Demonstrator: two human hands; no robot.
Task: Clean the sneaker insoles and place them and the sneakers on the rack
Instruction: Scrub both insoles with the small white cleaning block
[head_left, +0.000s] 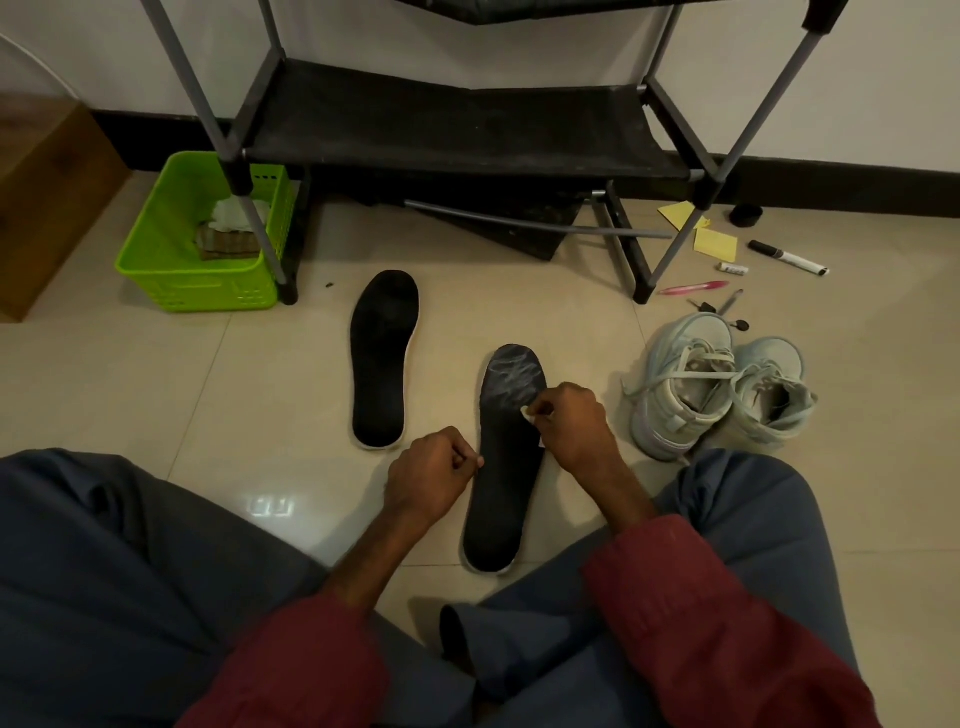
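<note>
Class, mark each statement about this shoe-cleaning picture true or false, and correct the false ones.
1. The nearer insole and the farther insole both lie on the floor. True.
2. The sneakers stand on the rack. False: they sit on the floor, right of the insoles.
3. The right hand pinches a small white wipe against the nearer insole. True.
4. The green basket stands right of the rack. False: it stands at the rack's left end.

- The scene is dimly and warmly lit.
- A small glare patch is reflected on the floor (267, 505).
- The rack (447, 124) poles are bowed by wide-angle distortion.
</note>
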